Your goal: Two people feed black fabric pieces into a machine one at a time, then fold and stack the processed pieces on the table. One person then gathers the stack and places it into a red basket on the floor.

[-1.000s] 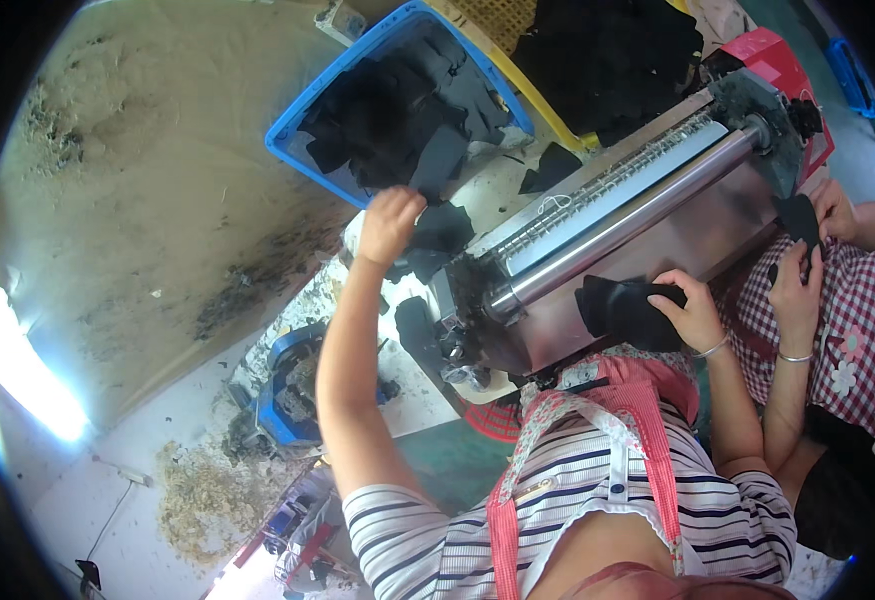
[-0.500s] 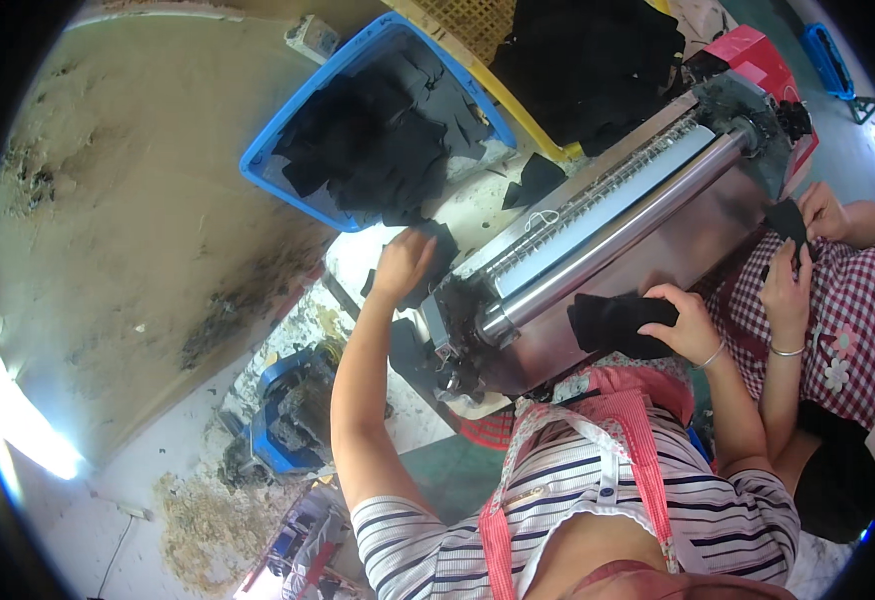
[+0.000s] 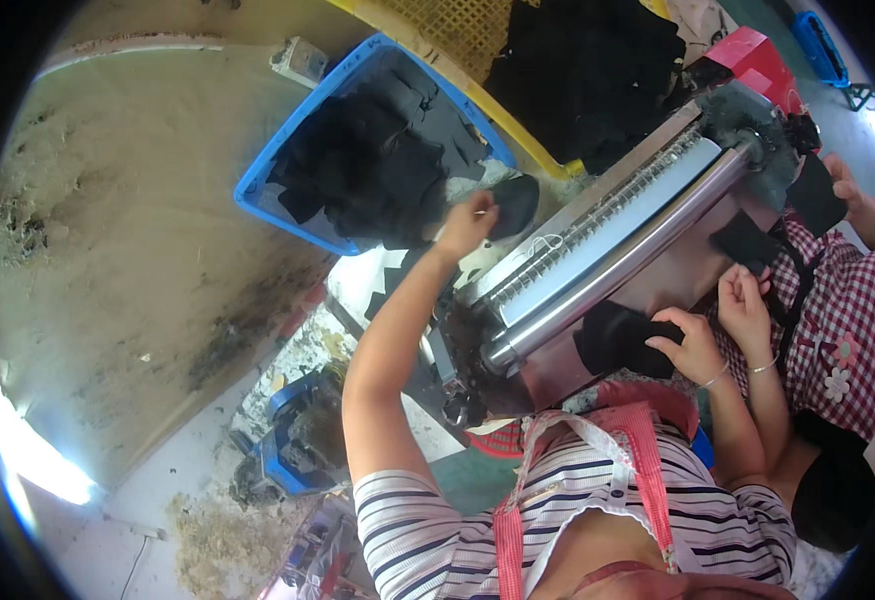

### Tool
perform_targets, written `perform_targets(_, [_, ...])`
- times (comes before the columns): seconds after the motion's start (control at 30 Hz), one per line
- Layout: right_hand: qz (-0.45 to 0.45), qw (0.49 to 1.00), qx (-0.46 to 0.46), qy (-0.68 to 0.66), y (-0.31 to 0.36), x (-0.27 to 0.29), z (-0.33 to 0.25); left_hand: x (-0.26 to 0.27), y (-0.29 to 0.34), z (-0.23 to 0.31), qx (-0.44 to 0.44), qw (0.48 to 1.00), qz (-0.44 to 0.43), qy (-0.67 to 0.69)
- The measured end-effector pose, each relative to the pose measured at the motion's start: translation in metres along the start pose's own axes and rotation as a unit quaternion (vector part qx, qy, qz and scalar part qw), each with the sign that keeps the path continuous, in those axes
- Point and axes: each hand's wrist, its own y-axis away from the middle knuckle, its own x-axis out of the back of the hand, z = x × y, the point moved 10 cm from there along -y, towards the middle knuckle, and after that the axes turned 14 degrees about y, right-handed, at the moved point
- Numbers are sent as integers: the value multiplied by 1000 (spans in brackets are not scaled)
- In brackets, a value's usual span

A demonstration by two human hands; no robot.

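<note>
My left hand (image 3: 468, 226) pinches a black fabric piece (image 3: 518, 204) at its edge, above the ledge between the blue bin and the roller machine. More dark pieces (image 3: 358, 160) lie heaped in the blue bin (image 3: 280, 128), beside that hand. On the metal front plate of the machine (image 3: 658, 268), my right hand (image 3: 696, 346) grips black fabric pieces (image 3: 618, 338) between thumb and fingers. A bright steel roller (image 3: 613, 262) runs just beyond it, along a pale strip and a row of fine metal teeth.
At the right a co-worker in a checked apron (image 3: 848, 320) holds black pieces (image 3: 743, 240) close to my right arm. Behind the machine stands a yellow crate (image 3: 518, 118) with black material. A blue dirt-covered device (image 3: 303, 435) sits at lower left, and a wall (image 3: 148, 200) fills the left.
My left hand has moved up and right from the ledge, bringing a black piece with it. My right hand has barely shifted. The co-worker's hands have moved apart with a piece each.
</note>
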Motion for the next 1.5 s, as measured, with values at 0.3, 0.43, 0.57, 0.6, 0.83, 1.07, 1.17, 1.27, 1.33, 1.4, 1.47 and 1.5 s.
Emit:
perform_targets(0.3, [-29, 998, 17, 45, -3, 4, -5, 114, 103, -79, 175, 959, 83, -206])
perform_targets(0.43, [-42, 997, 16, 69, 4, 7, -11, 126, 125, -87, 204, 965, 119, -111])
perform_targets(0.57, [-106, 990, 86, 27, 9, 4, -34, 117, 142, -21, 93, 962, 98, 237])
perform_targets(0.6, [-103, 990, 88, 29, 9, 6, -41, 114, 148, 0, 76, 940, 96, 318])
perform_targets(0.83, [4, 965, 260, 30, 24, 27, -139, 66, 173, 134, -50, 919, 9, 391])
perform_targets(1.07, [147, 933, 324, 59, 42, 29, -172, -4, 188, 179, -30, 926, -55, 372])
perform_targets(1.17, [322, 828, 434, 151, 62, 47, -209, -57, 196, 192, 32, 907, -118, 402])
perform_targets(1.27, [246, 870, 393, 167, 60, 46, -196, -99, 201, 186, 84, 888, -166, 420])
perform_targets(1.33, [264, 880, 358, 167, 68, 49, -175, -103, 201, 169, 162, 903, -117, 380])
perform_targets(1.4, [54, 969, 239, 18, 48, 28, -130, -93, 194, 167, 145, 938, -85, 304])
perform_targets(1.47, [-42, 979, 197, -18, 46, 7, -86, -77, 175, 171, 55, 987, -64, 139])
perform_targets(1.5, [-90, 986, 132, -41, 41, -8, -55, -75, 165, 176, 27, 997, -62, 31])
